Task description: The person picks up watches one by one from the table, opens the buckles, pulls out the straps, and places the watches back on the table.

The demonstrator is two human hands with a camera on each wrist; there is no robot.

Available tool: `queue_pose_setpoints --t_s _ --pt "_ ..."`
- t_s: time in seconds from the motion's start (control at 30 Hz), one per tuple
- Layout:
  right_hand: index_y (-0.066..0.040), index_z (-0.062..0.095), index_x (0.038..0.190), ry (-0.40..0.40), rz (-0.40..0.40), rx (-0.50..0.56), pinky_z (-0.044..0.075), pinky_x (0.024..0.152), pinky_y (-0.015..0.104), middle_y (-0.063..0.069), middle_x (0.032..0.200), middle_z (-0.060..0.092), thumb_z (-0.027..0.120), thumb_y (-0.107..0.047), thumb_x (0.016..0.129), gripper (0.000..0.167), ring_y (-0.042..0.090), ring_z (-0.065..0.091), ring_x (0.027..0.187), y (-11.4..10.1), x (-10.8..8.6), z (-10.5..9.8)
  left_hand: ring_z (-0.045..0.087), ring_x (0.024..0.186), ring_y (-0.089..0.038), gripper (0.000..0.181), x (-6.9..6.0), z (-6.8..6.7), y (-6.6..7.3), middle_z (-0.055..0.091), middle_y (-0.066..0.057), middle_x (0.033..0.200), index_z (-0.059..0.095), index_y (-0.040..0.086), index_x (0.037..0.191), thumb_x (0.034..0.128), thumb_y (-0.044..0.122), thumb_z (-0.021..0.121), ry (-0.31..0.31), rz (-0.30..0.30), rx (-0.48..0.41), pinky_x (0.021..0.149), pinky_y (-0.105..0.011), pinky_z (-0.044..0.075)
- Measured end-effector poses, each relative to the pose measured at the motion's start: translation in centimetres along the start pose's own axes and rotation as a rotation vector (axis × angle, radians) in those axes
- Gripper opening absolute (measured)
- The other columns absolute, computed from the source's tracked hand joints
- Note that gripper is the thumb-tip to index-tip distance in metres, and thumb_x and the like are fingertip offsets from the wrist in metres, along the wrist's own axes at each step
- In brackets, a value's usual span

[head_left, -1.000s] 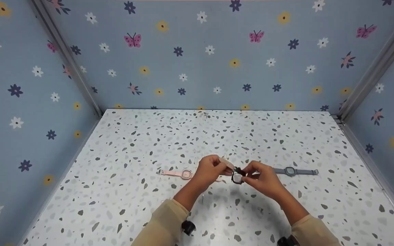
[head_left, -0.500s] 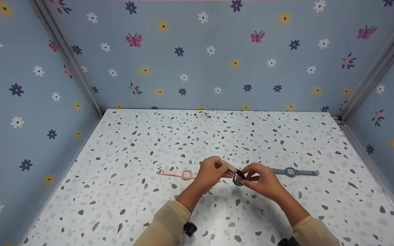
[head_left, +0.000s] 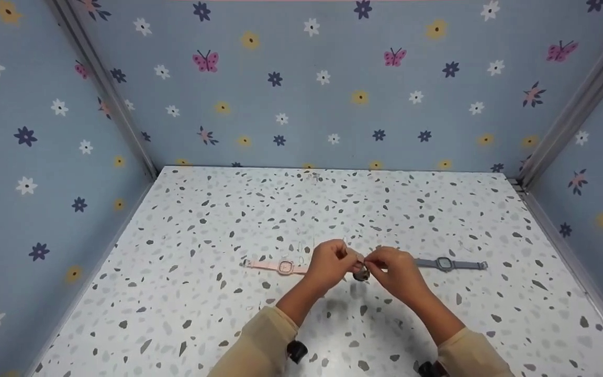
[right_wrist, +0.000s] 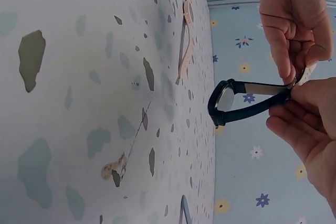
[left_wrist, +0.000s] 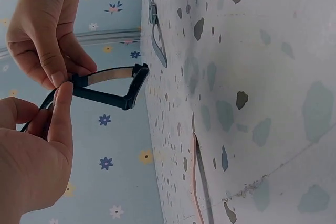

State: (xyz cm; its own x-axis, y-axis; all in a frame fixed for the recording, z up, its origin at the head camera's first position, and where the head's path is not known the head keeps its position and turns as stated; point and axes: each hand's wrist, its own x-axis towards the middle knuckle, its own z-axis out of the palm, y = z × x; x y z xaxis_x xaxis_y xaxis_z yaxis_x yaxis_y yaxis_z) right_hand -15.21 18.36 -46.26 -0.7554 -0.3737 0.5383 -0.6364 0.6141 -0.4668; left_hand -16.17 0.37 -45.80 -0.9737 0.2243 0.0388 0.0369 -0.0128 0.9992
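Note:
A dark wristwatch (head_left: 361, 274) with a pale strap lining hangs between my two hands just above the table. Its strap is bent into a loop, the case (right_wrist: 224, 100) at the far end and the strap ends meeting at my fingertips. My left hand (head_left: 331, 263) pinches one strap end, and my right hand (head_left: 398, 269) pinches the strap right beside it. The left wrist view has the left hand (left_wrist: 39, 156) low and the right hand (left_wrist: 44, 35) above it, thumbs almost touching. Fingers partly cover the buckle area.
A pink watch (head_left: 285, 267) lies flat to the left, partly behind my left hand. On the right lies a grey-blue watch (head_left: 445, 263), stretched out flat. Flower-patterned panels (head_left: 301, 94) enclose the speckled white table (head_left: 301, 209) at the back and sides.
My hands have drawn closer together. The dark watch has turned so its case hangs below the fingers, and its two strap ends now meet between them. The other watches have not moved.

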Motion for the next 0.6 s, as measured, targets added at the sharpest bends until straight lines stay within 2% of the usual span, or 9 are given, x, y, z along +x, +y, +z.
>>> queue_pose_setpoints --t_s 0.2,0.33,0.47,0.6 --pt "-0.006 0.069 0.081 0.0 -0.049 -0.013 0.057 0.062 0.026 0.002 0.078 0.065 0.075 0.009 0.078 0.016 0.013 0.065 0.07 0.13 0.23 0.23 0.073 0.076 -0.028 0.026 0.03 -0.35 -0.18 0.072 -0.017 0.088 0.046 0.006 0.068 0.0919 -0.002 0.053 -0.023 -0.037 -0.067 0.071 -0.033 0.059" --pt "-0.006 0.066 0.084 -0.039 -0.085 -0.029 0.057 0.064 0.026 0.003 0.081 0.063 0.071 0.005 0.084 0.012 0.015 0.065 0.073 0.26 0.08 0.38 0.072 0.08 -0.031 0.024 -0.07 -0.56 -0.28 0.071 -0.019 0.09 0.049 0.004 0.071 0.0935 -0.002 0.053 -0.053 -0.038 -0.094 0.073 -0.035 0.059" --pt "-0.006 0.061 0.087 -0.083 -0.114 -0.086 0.056 0.064 0.027 0.003 0.083 0.059 0.067 -0.001 0.089 0.008 0.015 0.063 0.075 0.29 0.0 0.39 0.072 0.08 -0.032 0.024 -0.09 -0.71 -0.45 0.07 -0.02 0.091 0.049 0.004 0.071 0.094 -0.002 0.053 -0.091 -0.029 -0.131 0.074 -0.036 0.059" --pt "-0.006 0.058 0.088 -0.093 -0.146 -0.15 0.054 0.062 0.029 0.003 0.083 0.056 0.068 0.002 0.085 0.013 0.015 0.059 0.073 0.27 0.08 0.46 0.072 0.077 -0.027 0.023 0.02 -0.86 -0.58 0.07 -0.021 0.09 0.052 0.003 0.071 0.0925 -0.004 0.055 -0.105 -0.021 -0.17 0.073 -0.036 0.059"
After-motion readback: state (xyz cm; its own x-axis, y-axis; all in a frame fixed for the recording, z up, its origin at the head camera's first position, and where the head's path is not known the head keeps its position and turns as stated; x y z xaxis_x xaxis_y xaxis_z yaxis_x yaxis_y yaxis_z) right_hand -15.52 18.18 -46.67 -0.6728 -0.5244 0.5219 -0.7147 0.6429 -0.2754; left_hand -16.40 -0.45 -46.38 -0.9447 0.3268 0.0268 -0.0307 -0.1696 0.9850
